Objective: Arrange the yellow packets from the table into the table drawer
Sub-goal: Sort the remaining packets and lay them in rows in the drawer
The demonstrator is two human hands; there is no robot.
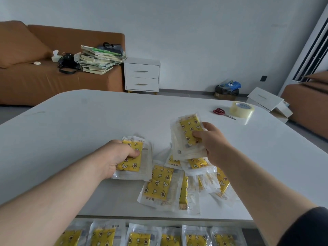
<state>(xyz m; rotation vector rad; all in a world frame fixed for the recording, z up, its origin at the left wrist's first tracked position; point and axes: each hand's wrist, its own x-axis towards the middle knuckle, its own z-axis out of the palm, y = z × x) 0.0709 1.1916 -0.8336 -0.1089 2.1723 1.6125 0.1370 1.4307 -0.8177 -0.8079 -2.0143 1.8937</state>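
Yellow packets with star and flower prints in clear wrappers lie on the white table (88,121). My left hand (117,157) grips a small stack of packets (140,162) resting on the table. My right hand (211,139) holds another stack of packets (188,132) lifted above the table. A loose pile of several packets (163,185) lies between and below my hands. At the bottom edge, the open drawer (257,235) holds a row of several packets (140,237) side by side.
Red scissors (221,112) and a roll of clear tape (242,109) lie at the table's far right. Beyond the table stand a brown sofa (35,82) with stacked books (99,59), a white nightstand (142,75) and boxes on the floor (269,102).
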